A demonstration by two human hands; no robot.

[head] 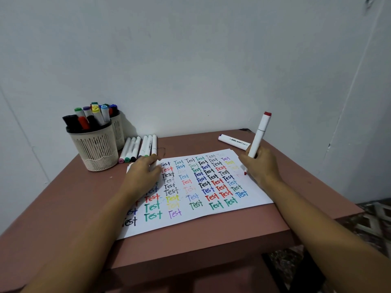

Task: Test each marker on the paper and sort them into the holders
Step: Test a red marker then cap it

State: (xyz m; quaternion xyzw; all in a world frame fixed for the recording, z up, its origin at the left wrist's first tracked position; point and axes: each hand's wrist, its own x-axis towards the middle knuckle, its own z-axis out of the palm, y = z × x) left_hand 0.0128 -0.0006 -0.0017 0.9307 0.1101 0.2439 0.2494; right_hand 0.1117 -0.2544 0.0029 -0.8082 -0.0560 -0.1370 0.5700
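The left hand point(146, 176) hides the paper's point(196, 216) far-left words.

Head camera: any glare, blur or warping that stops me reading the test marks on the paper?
Head view: even soft light, no glare on the paper; marks sharp mid-frame; wide-angle bends the wall lines; the left hand covers some words; red marker in the right hand unblurred.

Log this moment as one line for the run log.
right hand: grips red marker, tip on paper | left hand: rests on paper | holders: both hold markers
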